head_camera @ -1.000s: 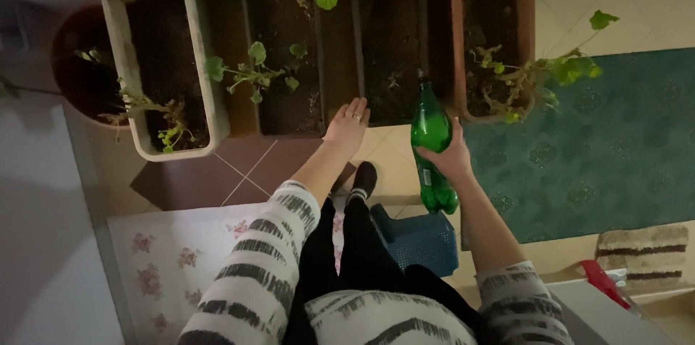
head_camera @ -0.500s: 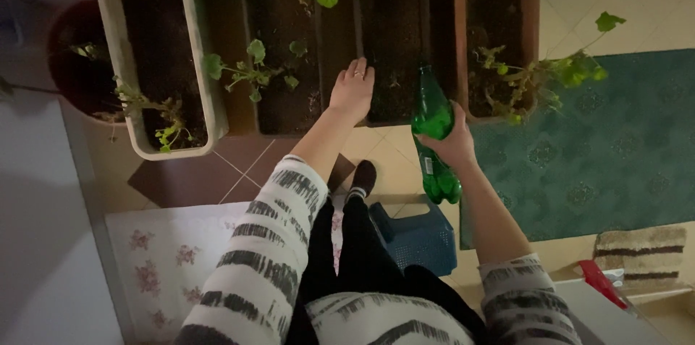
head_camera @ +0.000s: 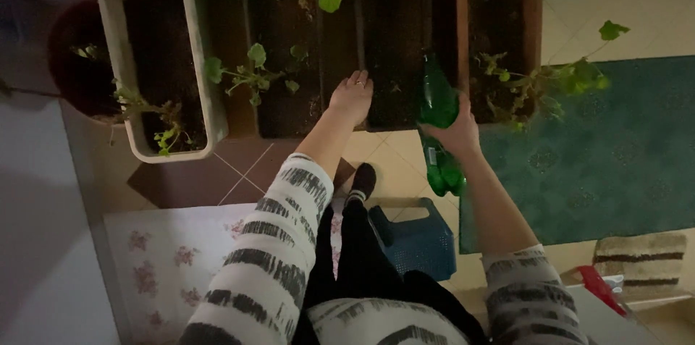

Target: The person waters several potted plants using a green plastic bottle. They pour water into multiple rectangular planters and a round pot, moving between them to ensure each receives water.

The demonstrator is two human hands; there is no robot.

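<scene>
My right hand [head_camera: 457, 133] grips a green plastic bottle [head_camera: 437, 102] around its middle, tilted with its neck pointing over the dark soil of a long brown planter [head_camera: 394, 48]. My left hand [head_camera: 352, 95] rests palm down, fingers apart, on the near edge of the brown planters, between two troughs. A ring shows on one finger. Small green seedlings [head_camera: 253, 73] grow in the trough left of that hand.
A white planter [head_camera: 206, 62] and a dark red pot [head_camera: 72, 62] stand at the left. A leggy plant [head_camera: 557, 81] leans out of the right trough over a green rug [head_camera: 608, 149]. A blue basket [head_camera: 416, 240] sits by my feet on the tiled floor.
My right hand has carried the bottle up and forward, its neck now over the planter soil. My left hand moved forward onto the planter edge and stays there.
</scene>
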